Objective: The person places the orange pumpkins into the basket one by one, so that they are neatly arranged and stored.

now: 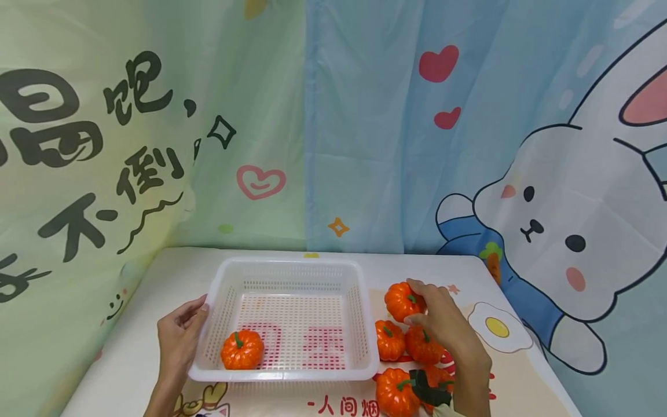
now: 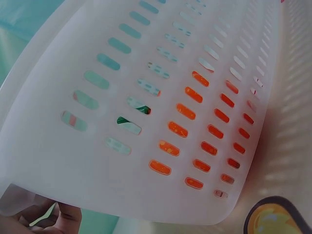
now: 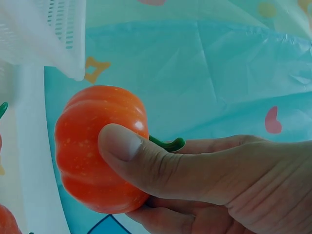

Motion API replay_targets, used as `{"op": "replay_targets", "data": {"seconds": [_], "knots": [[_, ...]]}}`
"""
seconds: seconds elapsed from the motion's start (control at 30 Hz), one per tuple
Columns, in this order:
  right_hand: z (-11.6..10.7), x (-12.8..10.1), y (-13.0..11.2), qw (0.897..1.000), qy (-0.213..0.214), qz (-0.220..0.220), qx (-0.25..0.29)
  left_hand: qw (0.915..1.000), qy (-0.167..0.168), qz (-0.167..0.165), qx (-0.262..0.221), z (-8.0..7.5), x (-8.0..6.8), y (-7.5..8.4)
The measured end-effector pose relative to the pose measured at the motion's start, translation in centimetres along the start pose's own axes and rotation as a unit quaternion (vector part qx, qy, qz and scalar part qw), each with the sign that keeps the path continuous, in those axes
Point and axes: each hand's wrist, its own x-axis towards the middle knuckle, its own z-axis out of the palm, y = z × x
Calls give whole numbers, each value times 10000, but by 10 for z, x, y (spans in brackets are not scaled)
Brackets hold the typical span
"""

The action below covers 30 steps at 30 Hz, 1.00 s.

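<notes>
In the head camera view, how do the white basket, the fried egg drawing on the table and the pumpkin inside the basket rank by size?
Largest to smallest, as they look in the head view:
1. white basket
2. fried egg drawing
3. pumpkin inside the basket
The egg and pumpkin look nearly alike, and the pumpkin is closer to the camera, so their order is unsure.

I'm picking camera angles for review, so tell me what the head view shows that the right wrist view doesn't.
Only the head view shows the left hand gripping the basket's left wall, one pumpkin inside the basket, the other loose pumpkins on the table to the basket's right, and the rabbit curtain.

Only the right wrist view shows the thumb pressed on the held pumpkin's side, and its green stem curling beside the thumb.

Both show the right hand holding an orange pumpkin and part of the white slotted basket.
</notes>
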Motion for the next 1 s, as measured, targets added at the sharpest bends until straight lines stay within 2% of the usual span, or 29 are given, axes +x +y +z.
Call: {"op": "replay_targets", "data": {"seconds": [0.77,1.0], "knots": [[4,-3,-20,9999,-101,-58,-25,9998,-147,-135,97,-1,1,1],[6,-1,-24,9997,-180,-140,-28,9999,-19,-86,133,0,-1,2]]}}
